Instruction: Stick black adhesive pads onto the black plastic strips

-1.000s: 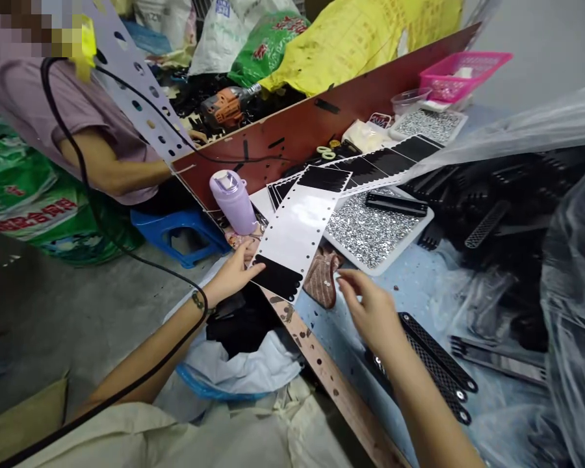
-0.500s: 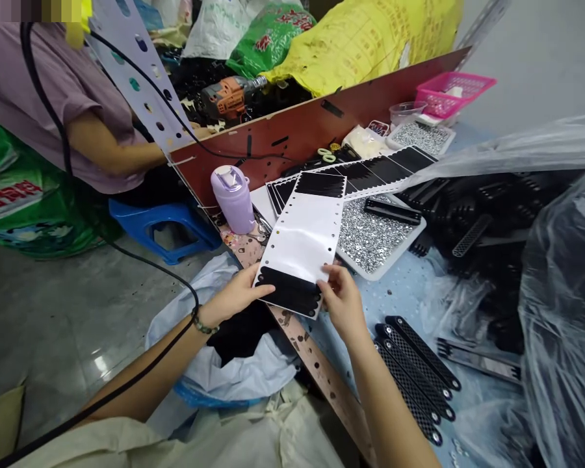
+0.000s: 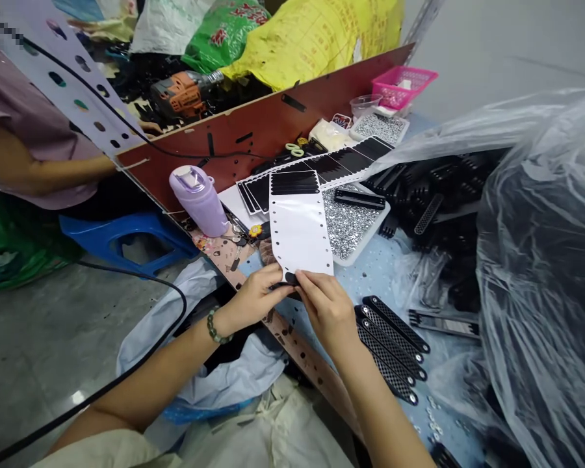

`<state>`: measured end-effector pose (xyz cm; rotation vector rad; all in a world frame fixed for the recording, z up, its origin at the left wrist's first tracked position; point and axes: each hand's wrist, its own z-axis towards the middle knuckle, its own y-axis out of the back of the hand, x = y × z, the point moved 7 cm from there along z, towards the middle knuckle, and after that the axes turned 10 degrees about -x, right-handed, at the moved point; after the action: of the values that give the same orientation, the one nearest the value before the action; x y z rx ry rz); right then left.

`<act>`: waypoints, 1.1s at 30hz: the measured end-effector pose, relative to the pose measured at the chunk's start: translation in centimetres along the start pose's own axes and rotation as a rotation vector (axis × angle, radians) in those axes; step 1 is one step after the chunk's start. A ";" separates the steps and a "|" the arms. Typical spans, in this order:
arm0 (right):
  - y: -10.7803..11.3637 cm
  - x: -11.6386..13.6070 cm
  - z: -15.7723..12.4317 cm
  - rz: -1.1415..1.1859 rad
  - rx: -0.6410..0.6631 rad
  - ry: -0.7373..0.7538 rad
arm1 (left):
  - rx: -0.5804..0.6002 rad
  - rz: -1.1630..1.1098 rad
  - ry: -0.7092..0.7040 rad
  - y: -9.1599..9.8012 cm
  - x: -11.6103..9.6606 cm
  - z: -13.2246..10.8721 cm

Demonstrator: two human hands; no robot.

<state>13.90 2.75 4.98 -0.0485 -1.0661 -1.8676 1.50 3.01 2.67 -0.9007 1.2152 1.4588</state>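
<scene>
White punched sheet (image 3: 299, 227), black band across its far end, at mid-frame above the desk (image 3: 370, 283). Near end pinched between left hand (image 3: 256, 300) and right hand (image 3: 325, 311), fingertips closed on a small black piece (image 3: 290, 278) (mostly hidden by the fingers). Just right of the hands, perforated black strips (image 3: 390, 344) side by side; beyond the sheet, a silver glitter tray (image 3: 348, 224); to the left, a lilac bottle (image 3: 197, 201) tilted on its side.

The backing sheet (image 3: 299, 231) looks like glossy paper (smooth, faintly shiny), its black strips (image 3: 295, 183) matt.
</scene>
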 end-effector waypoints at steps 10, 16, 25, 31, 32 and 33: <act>-1.3 -2.1 -1.5 0.168 -0.021 -0.132 | 0.037 -0.041 0.071 -0.9 2.5 -0.1; 0.4 -5.8 -2.0 0.411 -0.289 -0.621 | 0.032 -0.111 0.283 -1.6 4.7 -1.4; 12.2 -6.1 -8.5 0.057 -0.338 -0.654 | -0.351 0.657 -0.081 1.8 1.7 -3.4; 9.7 -4.9 -13.4 -0.147 0.030 -0.508 | 0.181 0.236 -0.007 -6.6 0.1 -4.4; 9.4 -4.9 -13.7 -0.157 0.041 -0.502 | 0.302 0.131 0.141 -8.5 0.8 -4.6; 9.2 -4.9 -13.9 -0.161 0.050 -0.499 | 0.376 0.049 0.270 -10.1 1.5 -4.8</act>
<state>28.79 -4.80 0.17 -0.4296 -1.4901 -2.0255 10.69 -1.31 -2.19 -0.8273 1.6553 1.1149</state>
